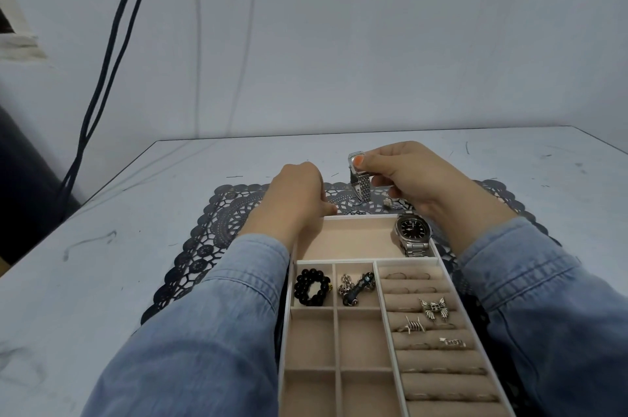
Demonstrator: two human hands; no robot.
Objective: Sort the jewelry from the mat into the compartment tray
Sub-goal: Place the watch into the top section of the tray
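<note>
Silver-mesh watch (pixel 359 180) hangs pinched by thumb and fingers of our right hand (pixel 409 175), above the mat (pixel 221 219) at twelve o'clock of the tray (pixel 353 261). Our left hand (pixel 299 200) rests on the tray's eleven o'clock corner; with its fingers hidden, we cannot tell its grip. Inside lie a dark-dial watch (pixel 413 230), bead bracelet (pixel 312 286), chain bracelet (pixel 356 289) and rings (pixel 433 307) at three o'clock.

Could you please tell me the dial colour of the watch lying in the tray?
The dial is black, best seen in the head view.

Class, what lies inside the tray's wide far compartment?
A dark-dialled watch lies at its right end on bare lining. The left hand, holding the tray, covers the left corner; anything there is hidden.
</note>
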